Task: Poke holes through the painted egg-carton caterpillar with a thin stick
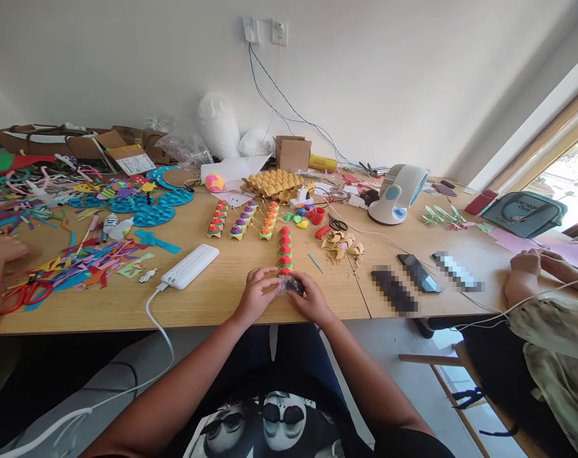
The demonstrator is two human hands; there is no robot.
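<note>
At the table's front edge my left hand (257,296) pinches one end of a small clear plastic bag (283,284) with something dark inside. My right hand (313,299) has its fingers closed around the dark end of the same bag; the exact contents are too small to make out. Just beyond my fingers stands a strip of egg-carton cups (285,245) painted red and green. Farther back are three decorated egg-carton caterpillars: a red one (218,218), a purple one (243,219) and an orange one (269,220).
Left are a white power bank (191,266), coloured paper scraps (93,261) and red-handled scissors (27,296). Right lie torn carton bits (343,247), black scissors (337,224), a fan (397,194) and a phone (419,273). Other people's hands (527,267) rest at both sides.
</note>
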